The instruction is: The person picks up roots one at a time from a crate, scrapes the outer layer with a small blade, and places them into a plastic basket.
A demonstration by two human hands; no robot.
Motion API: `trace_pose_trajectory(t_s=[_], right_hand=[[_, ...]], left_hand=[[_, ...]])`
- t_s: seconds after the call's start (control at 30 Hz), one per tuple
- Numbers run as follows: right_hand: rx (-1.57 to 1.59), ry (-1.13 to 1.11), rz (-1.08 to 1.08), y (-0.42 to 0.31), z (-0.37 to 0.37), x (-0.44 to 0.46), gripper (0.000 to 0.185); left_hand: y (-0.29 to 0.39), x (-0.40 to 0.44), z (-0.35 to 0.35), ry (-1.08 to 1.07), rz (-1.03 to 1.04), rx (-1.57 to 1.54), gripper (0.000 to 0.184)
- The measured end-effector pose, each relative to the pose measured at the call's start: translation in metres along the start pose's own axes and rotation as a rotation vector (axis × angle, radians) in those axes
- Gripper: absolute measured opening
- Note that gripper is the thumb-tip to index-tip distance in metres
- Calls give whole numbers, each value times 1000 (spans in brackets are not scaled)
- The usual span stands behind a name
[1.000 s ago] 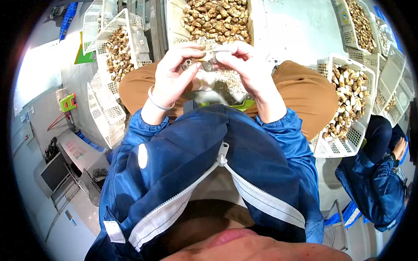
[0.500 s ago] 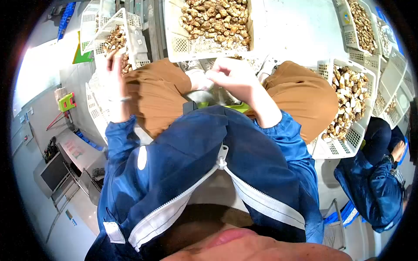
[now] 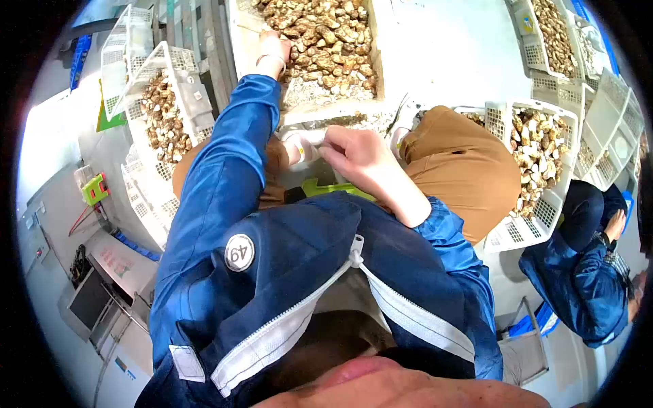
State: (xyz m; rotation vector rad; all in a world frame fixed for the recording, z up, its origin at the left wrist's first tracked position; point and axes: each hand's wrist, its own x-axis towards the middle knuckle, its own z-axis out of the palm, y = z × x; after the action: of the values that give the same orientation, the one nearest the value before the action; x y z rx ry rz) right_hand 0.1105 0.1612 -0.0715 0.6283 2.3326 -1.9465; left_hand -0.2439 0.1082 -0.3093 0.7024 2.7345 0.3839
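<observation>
**Right hand (image 3: pixel 360 158) curled over the lap, left hand (image 3: pixel 274 49) way out in the mushrooms (image 3: pixel 326 44)**

So, nearest first: the right hand is parked low in the middle of the frame, just above a lime-green edge (image 3: pixel 333 188). Its fingers are bent in, but whether anything is pinched in there can't be told. If something small is tucked inside, it could be lost between the knees if the grip got sloppy.

Further out, the left hand is at the left side of the pile, inside the white crate (image 3: pixel 379 54) at upper centre. Its fingers are partly hidden, so no telling if a mushroom is gripped or just touched. The wristband (image 3: pixel 272 60) could be snagged on the crate wall, and loose pieces could be knocked over the near rim by a quick pull back, since the blue left sleeve (image 3: pixel 231 143) is stretched right across that side.

Room-wise, the left hand is boxed in by the wall beside it; more slack is given upward and over the pile. The right hand is hemmed in by the right knee (image 3: pixel 469 163), and the right-hand mushroom crate (image 3: pixel 520 234) sits just past that. A co-worker (image 3: pixel 592 279) is seated farther out, lower right.
</observation>
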Motion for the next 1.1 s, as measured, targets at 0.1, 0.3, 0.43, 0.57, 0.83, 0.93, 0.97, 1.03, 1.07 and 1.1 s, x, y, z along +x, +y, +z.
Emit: trace_pose_trajectory(t_s=[0.1,0.3,0.43,0.57,0.83,0.93,0.97,1.03,1.07,1.1], right_hand=[[62,24,55,-2,-6,3,20],[179,95,-49,-6,-11,5,17],[196,246,-234,0,4,-5,14],[129,318,-389,2,8,1,11],[278,366,-536,-6,11,-18,13],[214,365,-580,-4,7,-23,13],[207,374,-607,-3,6,-24,13],[194,392,-658,-4,6,-26,12],[215,376,-638,-5,5,-30,11],[322,345,-564,-3,4,-30,11]], left_hand=[[-13,4,-1,25,103,4,41],[12,-89,-86,-206,-286,-1243,31],[33,-185,-147,-484,-265,-1638,36],[59,-262,-181,-557,-141,-1713,40],[96,-329,-207,-652,-11,-1646,42],[108,-341,-210,-556,-60,-1544,37],[111,-343,-210,-531,-67,-1530,37],[120,-346,-210,-495,-15,-1454,37],[126,-350,-209,-435,-14,-1387,37],[129,-352,-209,-376,-12,-1320,37]])
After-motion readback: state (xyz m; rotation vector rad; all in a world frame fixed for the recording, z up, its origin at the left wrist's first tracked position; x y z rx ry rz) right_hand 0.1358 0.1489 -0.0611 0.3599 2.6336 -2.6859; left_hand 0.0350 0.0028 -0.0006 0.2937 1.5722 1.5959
